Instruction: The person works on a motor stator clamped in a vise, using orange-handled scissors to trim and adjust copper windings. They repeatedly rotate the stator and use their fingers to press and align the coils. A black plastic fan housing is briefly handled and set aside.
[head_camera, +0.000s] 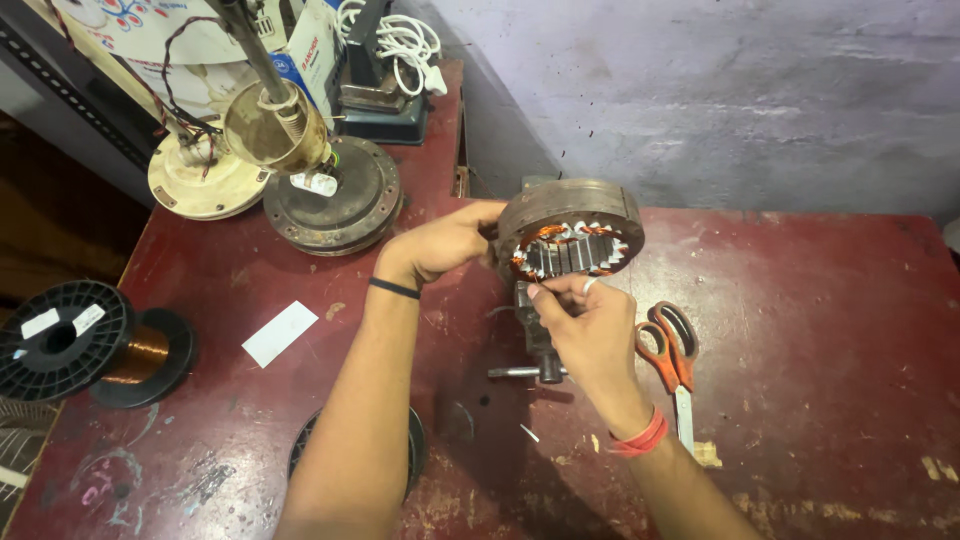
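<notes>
A dull, rusty metal stator ring with glossy copper windings sits at the left hand. Beside the right hand, scissors have shiny orange plastic handles. The red painted tabletop is scuffed and chipped.

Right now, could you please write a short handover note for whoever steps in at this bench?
Left hand: gripping the left rim of the motor stator, which stands upright on a small vise.
Right hand: fingertips pinching at the lower slots of the copper winding.
Scissors lie just right of the right hand; copper wire spool lies at the table's left edge.
Done: coils and white slot insulation sit in the slots.
Left: how much winding remains cannot be told.
</notes>
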